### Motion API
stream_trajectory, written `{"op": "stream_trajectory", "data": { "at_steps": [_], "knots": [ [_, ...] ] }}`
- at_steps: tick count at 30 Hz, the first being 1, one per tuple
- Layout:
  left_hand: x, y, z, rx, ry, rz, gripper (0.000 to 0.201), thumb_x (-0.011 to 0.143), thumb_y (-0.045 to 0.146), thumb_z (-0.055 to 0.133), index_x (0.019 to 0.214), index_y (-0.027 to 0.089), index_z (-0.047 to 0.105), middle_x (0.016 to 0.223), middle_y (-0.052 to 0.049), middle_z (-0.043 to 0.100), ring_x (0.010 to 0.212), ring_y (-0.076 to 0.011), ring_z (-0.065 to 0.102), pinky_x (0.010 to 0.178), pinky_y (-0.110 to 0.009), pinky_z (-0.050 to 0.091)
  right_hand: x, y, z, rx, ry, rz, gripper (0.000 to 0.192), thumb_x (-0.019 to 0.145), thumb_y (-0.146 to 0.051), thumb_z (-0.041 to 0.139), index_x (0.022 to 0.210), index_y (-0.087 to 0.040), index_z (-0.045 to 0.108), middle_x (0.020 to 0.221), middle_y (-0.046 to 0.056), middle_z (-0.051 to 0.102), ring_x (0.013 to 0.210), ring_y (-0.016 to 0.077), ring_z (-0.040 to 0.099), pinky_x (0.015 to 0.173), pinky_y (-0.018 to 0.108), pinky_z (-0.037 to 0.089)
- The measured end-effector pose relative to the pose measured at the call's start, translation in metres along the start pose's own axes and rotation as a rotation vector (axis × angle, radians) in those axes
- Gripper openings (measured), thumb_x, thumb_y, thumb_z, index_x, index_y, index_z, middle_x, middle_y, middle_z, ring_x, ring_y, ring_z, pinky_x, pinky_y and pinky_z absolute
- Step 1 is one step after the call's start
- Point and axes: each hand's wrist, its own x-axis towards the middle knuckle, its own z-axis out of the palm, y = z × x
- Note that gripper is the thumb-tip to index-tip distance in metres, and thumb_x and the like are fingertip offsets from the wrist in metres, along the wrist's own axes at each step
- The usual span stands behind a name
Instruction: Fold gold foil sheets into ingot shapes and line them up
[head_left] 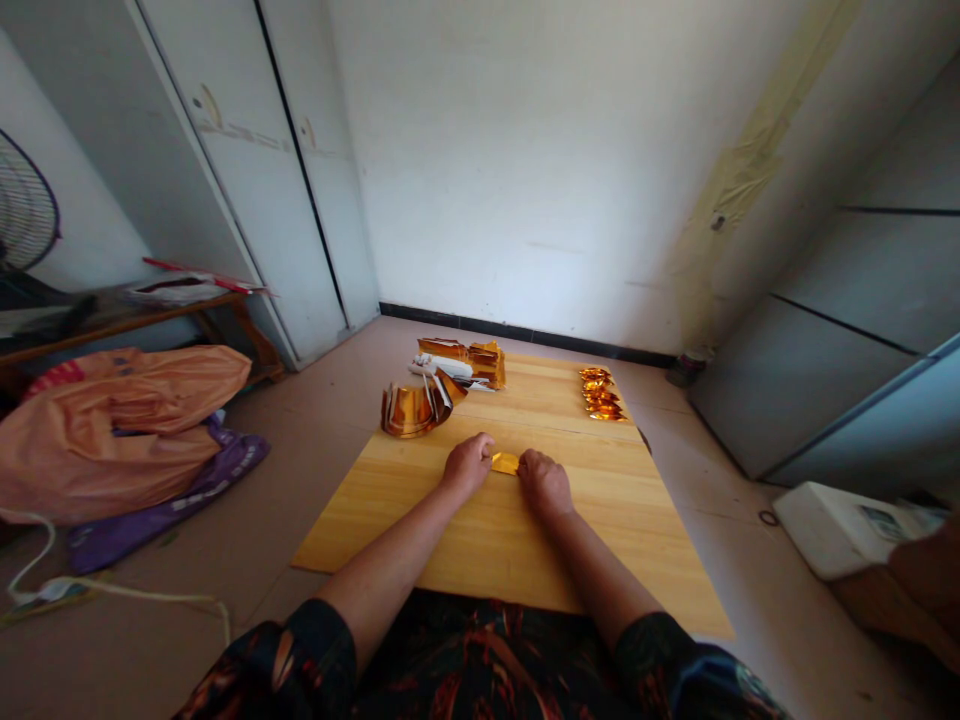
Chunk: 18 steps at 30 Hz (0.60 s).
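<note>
A small piece of gold foil paper (505,463) lies on the wooden board (465,530) between my two hands. My left hand (468,464) presses on its left end with curled fingers. My right hand (544,482) holds its right end. Both hands rest on the board near its middle. Most of the paper is hidden under my fingers.
A curved stack of gold foil sheets (412,408) stands behind my left hand, with more foil packs (469,362) beyond. Several folded gold pieces (601,394) lie at the board's far right. Orange and purple bags (120,430) sit on the floor left; a white box (847,525) right.
</note>
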Motion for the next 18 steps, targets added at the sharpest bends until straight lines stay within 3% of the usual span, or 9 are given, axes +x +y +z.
{"op": "stream_trajectory", "data": {
  "at_steps": [18],
  "knots": [
    [0.0048,0.0024,-0.0034,0.147,-0.063,-0.018,0.021,0.072,0.005,0.059,0.088,0.018,0.064,0.087,-0.002,0.063,0.081,-0.0133,0.057,0.073,-0.022,0.042,-0.0032,0.003,0.0041,-0.056,0.037,-0.07,0.015,0.094,-0.027,0.045,0.093,-0.02,0.058,0.093,0.005,0.064,0.087,0.0153,0.058,0.068,0.025,0.033]
  ]
}}
